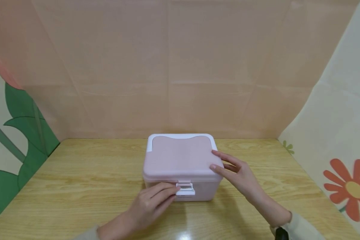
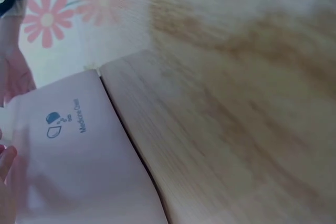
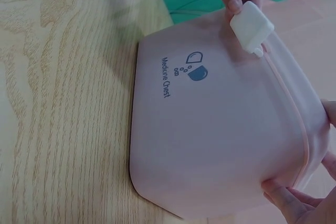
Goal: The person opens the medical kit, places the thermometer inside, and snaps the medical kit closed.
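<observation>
A pink medicine chest [image 1: 183,156] with a white-edged lid stands on the table, its lid down. In the right wrist view its front bears a pill drawing and the words "Medicine Chest". On the front, the white latch [image 3: 252,26] is tilted outward from the wall. My left hand [image 1: 151,201] pinches this latch at its left edge between thumb and fingers. At the lid's right edge, my right hand [image 1: 240,173] rests with thumb and forefinger on top and other fingers against the side. The left wrist view catches only a little of the left fingers.
The wooden table [image 1: 93,173] extends on both sides of the chest. Behind it hangs a plain pinkish-brown backdrop [image 1: 168,66]. Printed leaves [image 1: 27,133] stand on the left side, and a printed flower [image 1: 354,188] decorates the right side.
</observation>
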Demonstrator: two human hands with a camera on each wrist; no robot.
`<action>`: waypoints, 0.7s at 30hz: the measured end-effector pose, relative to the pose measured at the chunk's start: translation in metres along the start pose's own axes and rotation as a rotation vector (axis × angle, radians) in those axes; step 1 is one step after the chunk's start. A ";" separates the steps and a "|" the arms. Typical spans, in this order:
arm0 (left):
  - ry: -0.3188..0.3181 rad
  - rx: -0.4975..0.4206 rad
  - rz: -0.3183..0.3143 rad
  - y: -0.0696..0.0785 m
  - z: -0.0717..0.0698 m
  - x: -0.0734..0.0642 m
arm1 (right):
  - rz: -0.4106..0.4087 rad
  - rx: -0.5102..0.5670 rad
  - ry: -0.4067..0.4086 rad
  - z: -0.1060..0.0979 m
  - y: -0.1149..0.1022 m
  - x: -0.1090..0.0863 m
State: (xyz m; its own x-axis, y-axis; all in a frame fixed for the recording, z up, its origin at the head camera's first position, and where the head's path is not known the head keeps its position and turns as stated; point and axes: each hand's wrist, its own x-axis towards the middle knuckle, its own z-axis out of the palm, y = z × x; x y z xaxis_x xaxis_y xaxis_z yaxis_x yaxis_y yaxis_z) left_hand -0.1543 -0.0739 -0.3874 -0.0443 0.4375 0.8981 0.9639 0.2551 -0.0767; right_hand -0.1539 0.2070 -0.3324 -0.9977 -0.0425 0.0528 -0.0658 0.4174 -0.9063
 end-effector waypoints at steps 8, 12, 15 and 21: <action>0.049 -0.080 -0.065 0.002 0.003 0.003 | 0.017 -0.001 0.016 0.001 0.001 0.001; 0.076 -0.127 -0.157 0.004 0.004 0.003 | 0.015 -0.009 0.025 0.001 0.001 0.001; 0.084 -0.177 -0.244 0.006 0.004 0.003 | 0.014 -0.015 0.026 0.001 0.001 0.001; 0.108 -0.267 -0.365 0.009 0.005 0.004 | 0.006 -0.017 0.024 0.001 0.001 0.001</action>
State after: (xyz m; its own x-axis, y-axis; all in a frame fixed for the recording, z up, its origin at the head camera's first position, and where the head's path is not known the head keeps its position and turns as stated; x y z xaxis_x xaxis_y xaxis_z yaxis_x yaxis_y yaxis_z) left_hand -0.1471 -0.0653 -0.3867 -0.3795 0.2639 0.8868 0.9247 0.1387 0.3545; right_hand -0.1551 0.2064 -0.3340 -0.9982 -0.0183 0.0571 -0.0594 0.4330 -0.8994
